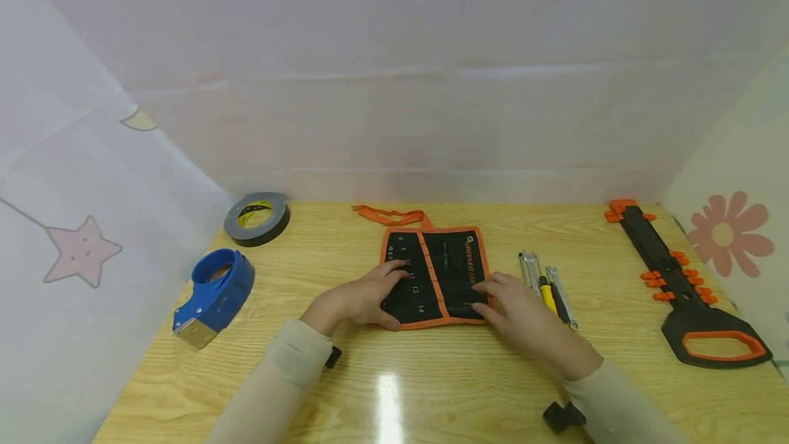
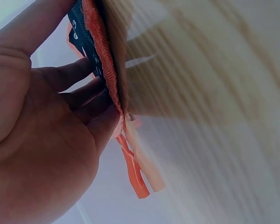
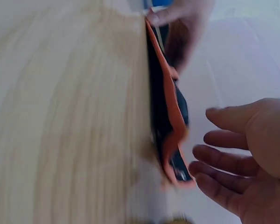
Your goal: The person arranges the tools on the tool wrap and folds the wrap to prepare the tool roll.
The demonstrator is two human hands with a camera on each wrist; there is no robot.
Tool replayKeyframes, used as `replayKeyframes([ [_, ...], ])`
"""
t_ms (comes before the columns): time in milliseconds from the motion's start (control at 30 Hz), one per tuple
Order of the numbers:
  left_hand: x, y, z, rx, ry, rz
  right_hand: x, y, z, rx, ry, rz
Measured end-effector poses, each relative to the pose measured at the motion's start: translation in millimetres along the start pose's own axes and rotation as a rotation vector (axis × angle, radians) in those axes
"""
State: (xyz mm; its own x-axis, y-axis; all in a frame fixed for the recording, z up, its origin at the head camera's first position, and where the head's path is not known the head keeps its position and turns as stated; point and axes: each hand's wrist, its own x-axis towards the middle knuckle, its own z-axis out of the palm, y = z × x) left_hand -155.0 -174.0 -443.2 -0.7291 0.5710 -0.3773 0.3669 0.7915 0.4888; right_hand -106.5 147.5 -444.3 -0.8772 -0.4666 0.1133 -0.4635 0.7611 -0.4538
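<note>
A black tool pouch with orange trim [image 1: 457,273] lies spread on the table, numbers printed down its left half and an orange tie strap [image 1: 394,216] trailing from its far edge. My left hand [image 1: 370,293] rests on the pouch's left side, fingertips on the numbered half and thumb by the near edge. In the left wrist view, those fingers [image 2: 91,100] touch the fabric by its orange border. At the pouch's right edge is my right hand [image 1: 524,310], its fingers spread and slightly bent. The right wrist view shows that hand [image 3: 252,158] with nothing gripped.
Right of the pouch lie several wrenches [image 1: 568,300] and a yellow-handled tool [image 1: 547,295]. A black and orange long-handled tool [image 1: 656,252] is at far right. On the left are a grey tape roll [image 1: 280,221] and a blue tape dispenser [image 1: 231,293]. Cloth-covered walls [image 1: 394,122] border the table.
</note>
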Motion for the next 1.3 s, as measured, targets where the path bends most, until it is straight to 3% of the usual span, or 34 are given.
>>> replayKeyframes([
  [167, 0.3, 1.2, -0.5, 0.005, -0.004, 0.004, -19.8, 18.5, -16.5, -0.013, 0.098, 0.112],
  [400, -0.8, 0.8, -1.2, -0.001, -0.007, 0.006, -36.9, 37.1, -20.1, -0.062, 0.067, 0.276],
  [633, -1.1, 1.0, -1.2, -0.002, -0.010, -0.001, -41.0, 38.0, -15.0, -0.089, 0.057, 0.323],
  [1000, -0.7, 0.9, -1.5, -0.004, -0.006, 0.006, -39.4, 41.0, -11.2, -0.164, 0.083, 0.295],
  [1300, -0.2, -0.1, -1.1, 0.000, -0.011, 0.006, -35.8, 42.3, -14.2, -0.086, -0.007, 0.414],
])
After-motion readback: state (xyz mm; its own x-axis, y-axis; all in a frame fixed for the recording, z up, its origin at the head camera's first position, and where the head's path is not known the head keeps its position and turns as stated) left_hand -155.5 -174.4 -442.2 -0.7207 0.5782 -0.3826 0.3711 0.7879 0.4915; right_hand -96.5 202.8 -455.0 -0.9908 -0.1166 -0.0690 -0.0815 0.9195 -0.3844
